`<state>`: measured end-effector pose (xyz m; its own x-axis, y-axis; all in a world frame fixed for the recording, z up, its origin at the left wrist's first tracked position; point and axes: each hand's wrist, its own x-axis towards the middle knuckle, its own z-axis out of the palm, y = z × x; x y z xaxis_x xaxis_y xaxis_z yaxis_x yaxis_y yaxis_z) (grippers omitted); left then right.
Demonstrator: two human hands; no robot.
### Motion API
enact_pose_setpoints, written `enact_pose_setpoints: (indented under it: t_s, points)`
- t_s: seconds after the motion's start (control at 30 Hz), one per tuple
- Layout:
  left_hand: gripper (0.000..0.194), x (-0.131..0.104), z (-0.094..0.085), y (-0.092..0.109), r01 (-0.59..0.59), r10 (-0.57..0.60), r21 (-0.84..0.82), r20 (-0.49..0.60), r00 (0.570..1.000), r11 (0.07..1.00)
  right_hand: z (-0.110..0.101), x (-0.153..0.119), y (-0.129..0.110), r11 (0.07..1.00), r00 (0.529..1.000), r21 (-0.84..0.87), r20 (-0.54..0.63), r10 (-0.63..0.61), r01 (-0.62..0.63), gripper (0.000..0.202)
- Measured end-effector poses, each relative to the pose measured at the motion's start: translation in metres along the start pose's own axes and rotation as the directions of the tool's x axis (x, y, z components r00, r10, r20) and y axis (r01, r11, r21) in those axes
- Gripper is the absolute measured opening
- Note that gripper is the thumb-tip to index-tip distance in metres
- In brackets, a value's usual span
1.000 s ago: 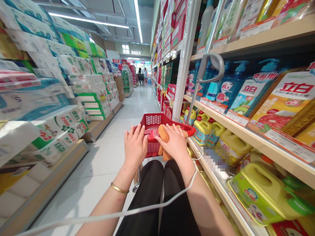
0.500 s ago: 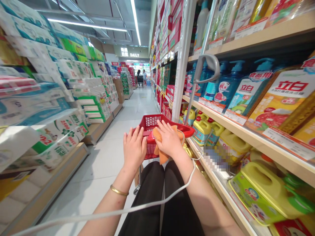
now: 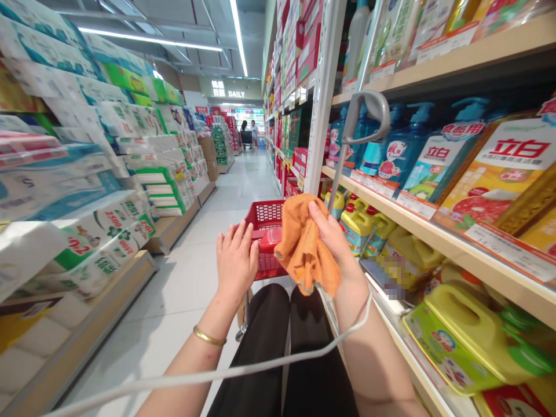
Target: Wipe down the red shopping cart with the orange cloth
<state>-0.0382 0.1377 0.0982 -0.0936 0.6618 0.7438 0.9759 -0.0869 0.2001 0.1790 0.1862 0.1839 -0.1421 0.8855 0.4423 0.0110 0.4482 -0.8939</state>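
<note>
One orange cloth (image 3: pixel 306 243) is hanging from my right hand (image 3: pixel 344 253); only my left hand (image 3: pixel 237 263) is lying open on the red cart (image 3: pixel 266 213) at twelve o'clock.

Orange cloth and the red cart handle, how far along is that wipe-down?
Possibly done: the right side of the red handle, which the orange cloth has come off. In hand: the cloth, bunched in the right hand. Probably remaining: the stretch under the left hand, whose fingers lie across it. I can't tell if any part is clean.
</note>
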Motion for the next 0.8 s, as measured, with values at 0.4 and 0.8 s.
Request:
enact_pose_setpoints:
  t_s: [0.4,0.8]
  points:
    - [0.053,0.0,0.003,-0.002,-0.009,0.009,0.001,-0.024,1.0,1.0,0.008,0.008,0.032,0.403,0.942,-0.877,0.14,-0.305,0.261,0.053]
    - [0.05,0.002,0.001,0.001,-0.009,0.009,0.005,-0.028,1.0,1.0,0.032,0.001,0.03,0.593,0.986,-0.789,0.157,-0.059,0.161,0.069]
